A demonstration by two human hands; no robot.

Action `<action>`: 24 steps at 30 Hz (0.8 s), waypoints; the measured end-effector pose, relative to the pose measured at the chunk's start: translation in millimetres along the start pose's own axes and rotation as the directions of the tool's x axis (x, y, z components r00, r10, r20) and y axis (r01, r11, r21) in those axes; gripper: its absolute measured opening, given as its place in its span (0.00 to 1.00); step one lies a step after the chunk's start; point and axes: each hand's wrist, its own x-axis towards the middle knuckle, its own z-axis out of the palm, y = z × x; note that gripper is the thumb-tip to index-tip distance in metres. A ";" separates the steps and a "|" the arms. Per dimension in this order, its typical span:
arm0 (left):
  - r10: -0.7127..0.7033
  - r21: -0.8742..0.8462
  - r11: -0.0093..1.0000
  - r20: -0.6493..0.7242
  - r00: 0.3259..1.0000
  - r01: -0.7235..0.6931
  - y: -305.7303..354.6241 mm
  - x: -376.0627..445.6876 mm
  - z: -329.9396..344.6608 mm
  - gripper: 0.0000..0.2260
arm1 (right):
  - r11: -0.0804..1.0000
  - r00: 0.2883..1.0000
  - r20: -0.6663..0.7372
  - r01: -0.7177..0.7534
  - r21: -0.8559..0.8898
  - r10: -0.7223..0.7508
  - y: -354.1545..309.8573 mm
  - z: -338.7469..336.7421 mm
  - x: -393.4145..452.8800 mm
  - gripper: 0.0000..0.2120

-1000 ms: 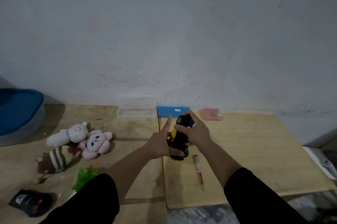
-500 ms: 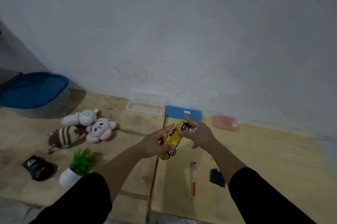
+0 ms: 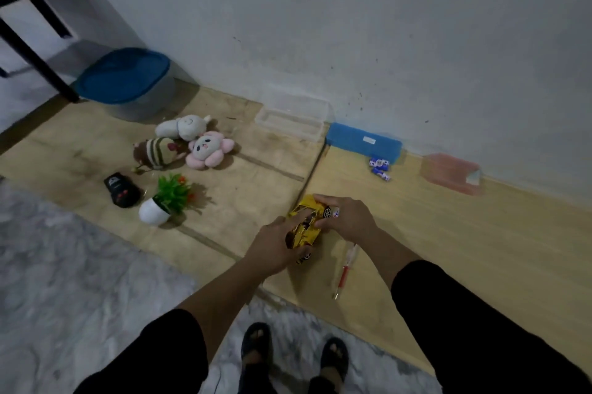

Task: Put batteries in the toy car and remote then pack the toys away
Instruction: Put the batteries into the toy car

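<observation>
Left hand: the left hand is curling its grip around the rear of the yellow toy car.
Right hand: the right hand is gripping the car's front end, fingers bent over its roof.
Toy car: being held upright between both hands, just above the wooden bench.
Remote: the black remote is lying at left, beside a potted plant.
Batteries: loose batteries are lying near a blue case.
Screwdriver: a red screwdriver is lying just right of the car.
</observation>
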 end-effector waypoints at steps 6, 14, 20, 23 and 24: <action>-0.138 0.293 0.949 0.050 0.989 0.118 -1.0 -6.4 11.9 0.40 | 0.985 0.999 0.035 0.005 -0.174 0.001 6.7 20.0 6.9 0.30; -0.123 0.499 0.864 0.063 0.990 0.075 -2.2 -3.8 13.3 0.47 | 0.972 0.998 0.026 -0.049 -0.230 0.057 1.2 20.8 11.5 0.29; -0.001 0.519 0.853 0.125 0.992 -0.064 5.6 19.1 -17.7 0.46 | 0.953 0.962 -0.215 -0.216 -0.210 0.171 -9.9 -11.3 -3.3 0.30; 0.107 0.493 0.856 0.123 0.987 -0.154 21.0 39.1 -31.9 0.44 | 0.927 0.903 -0.350 -0.327 -0.180 0.251 -9.4 -39.0 -19.6 0.30; 0.145 0.481 0.856 0.127 0.981 -0.189 27.5 46.2 -34.3 0.43 | 0.917 0.880 -0.393 -0.358 -0.176 0.268 -7.5 -47.7 -27.1 0.30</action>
